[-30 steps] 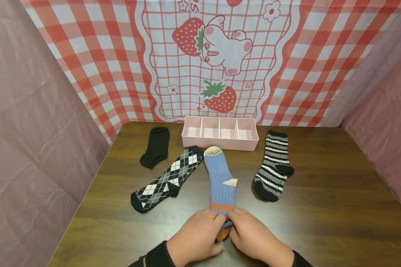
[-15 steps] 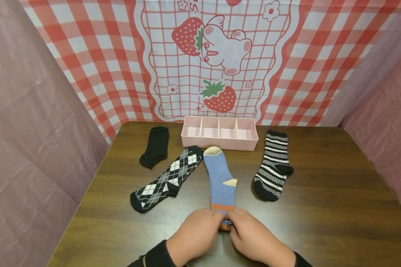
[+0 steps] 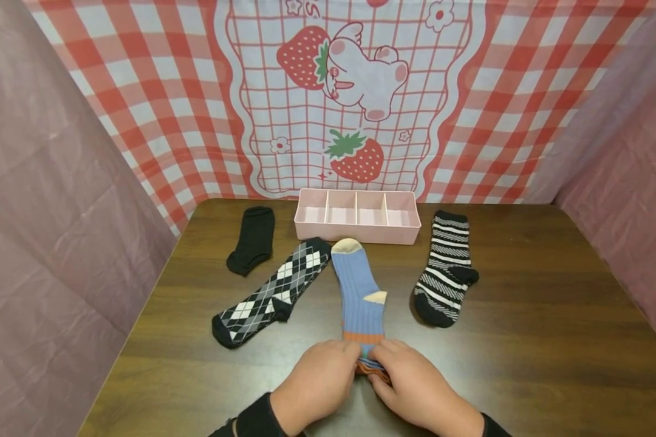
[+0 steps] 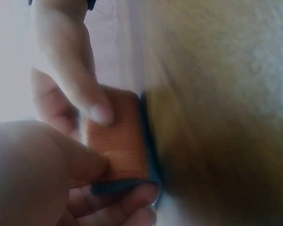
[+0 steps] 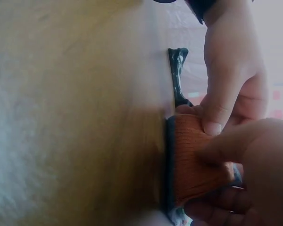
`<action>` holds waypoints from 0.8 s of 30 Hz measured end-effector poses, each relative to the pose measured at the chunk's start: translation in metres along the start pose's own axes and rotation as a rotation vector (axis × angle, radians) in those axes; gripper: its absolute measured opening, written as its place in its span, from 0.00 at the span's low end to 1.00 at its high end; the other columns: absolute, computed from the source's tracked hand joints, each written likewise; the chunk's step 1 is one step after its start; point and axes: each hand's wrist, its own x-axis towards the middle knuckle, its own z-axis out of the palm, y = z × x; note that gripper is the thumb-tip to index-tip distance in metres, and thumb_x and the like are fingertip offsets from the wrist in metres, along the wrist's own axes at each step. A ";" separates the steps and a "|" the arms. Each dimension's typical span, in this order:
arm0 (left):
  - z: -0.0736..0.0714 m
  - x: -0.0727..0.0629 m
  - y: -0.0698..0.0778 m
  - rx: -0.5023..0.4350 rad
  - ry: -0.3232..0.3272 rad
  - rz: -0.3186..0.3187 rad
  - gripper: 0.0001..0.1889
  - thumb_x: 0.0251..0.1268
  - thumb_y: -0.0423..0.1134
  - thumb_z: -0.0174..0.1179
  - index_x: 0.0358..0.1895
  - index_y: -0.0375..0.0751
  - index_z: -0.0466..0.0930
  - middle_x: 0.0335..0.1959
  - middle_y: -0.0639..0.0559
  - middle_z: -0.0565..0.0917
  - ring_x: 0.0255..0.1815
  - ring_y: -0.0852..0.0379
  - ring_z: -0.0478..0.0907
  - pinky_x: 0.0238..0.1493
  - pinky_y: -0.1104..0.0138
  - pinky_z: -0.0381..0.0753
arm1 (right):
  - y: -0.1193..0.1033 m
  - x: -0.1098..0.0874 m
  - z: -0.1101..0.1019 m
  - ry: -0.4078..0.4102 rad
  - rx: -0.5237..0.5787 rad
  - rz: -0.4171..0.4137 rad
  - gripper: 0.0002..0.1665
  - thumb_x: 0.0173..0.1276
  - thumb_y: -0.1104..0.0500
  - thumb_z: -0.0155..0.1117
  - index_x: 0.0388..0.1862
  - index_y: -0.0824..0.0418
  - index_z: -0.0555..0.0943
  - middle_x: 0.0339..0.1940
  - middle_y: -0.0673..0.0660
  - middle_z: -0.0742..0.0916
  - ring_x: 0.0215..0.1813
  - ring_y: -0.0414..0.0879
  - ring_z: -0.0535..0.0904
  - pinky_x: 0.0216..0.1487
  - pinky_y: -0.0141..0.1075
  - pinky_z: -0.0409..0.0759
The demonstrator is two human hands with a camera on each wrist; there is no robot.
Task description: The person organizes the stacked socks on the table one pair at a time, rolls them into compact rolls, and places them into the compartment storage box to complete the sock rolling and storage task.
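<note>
A blue ribbed sock (image 3: 358,288) with cream toe and heel and an orange band lies toe-away at the middle of the table. My left hand (image 3: 324,377) pinches the left side of its cuff, and my right hand (image 3: 415,382) pinches the right side. The cuff's orange part (image 4: 120,136) shows between both thumbs in the left wrist view. In the right wrist view that orange cuff (image 5: 191,162) is held between thumbs and fingers. An argyle sock (image 3: 276,291) lies left of the blue one, its cuff end close beside the cream toe.
A pink four-slot box (image 3: 357,233) stands at the table's back. A short black sock (image 3: 253,238) lies back left, a striped black-and-white sock (image 3: 445,270) on the right. A checked strawberry cloth (image 3: 355,97) hangs behind the wooden table (image 3: 530,315).
The orange cuff end has been gathered closer under my fingers, its edge now bunched between both hands. My hands have barely shifted. The other socks and the box stay put.
</note>
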 end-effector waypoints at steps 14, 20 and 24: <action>0.000 0.001 -0.006 0.020 0.098 0.033 0.03 0.66 0.35 0.65 0.32 0.46 0.83 0.28 0.58 0.72 0.28 0.61 0.72 0.29 0.69 0.74 | 0.002 0.004 0.005 0.013 0.068 0.095 0.08 0.72 0.62 0.68 0.39 0.51 0.77 0.33 0.41 0.81 0.35 0.34 0.77 0.37 0.38 0.79; -0.001 0.003 -0.005 0.015 0.084 0.039 0.04 0.68 0.34 0.66 0.42 0.49 0.85 0.35 0.60 0.81 0.36 0.63 0.79 0.35 0.70 0.78 | 0.005 0.004 0.008 0.066 0.015 0.058 0.11 0.66 0.61 0.73 0.34 0.48 0.79 0.31 0.38 0.75 0.33 0.32 0.71 0.33 0.33 0.74; 0.000 0.004 -0.005 0.086 0.129 0.132 0.05 0.64 0.34 0.68 0.38 0.50 0.87 0.35 0.61 0.80 0.36 0.62 0.78 0.37 0.70 0.77 | 0.006 0.008 0.008 0.089 -0.027 0.047 0.11 0.64 0.60 0.76 0.30 0.47 0.80 0.29 0.38 0.73 0.31 0.33 0.70 0.30 0.32 0.73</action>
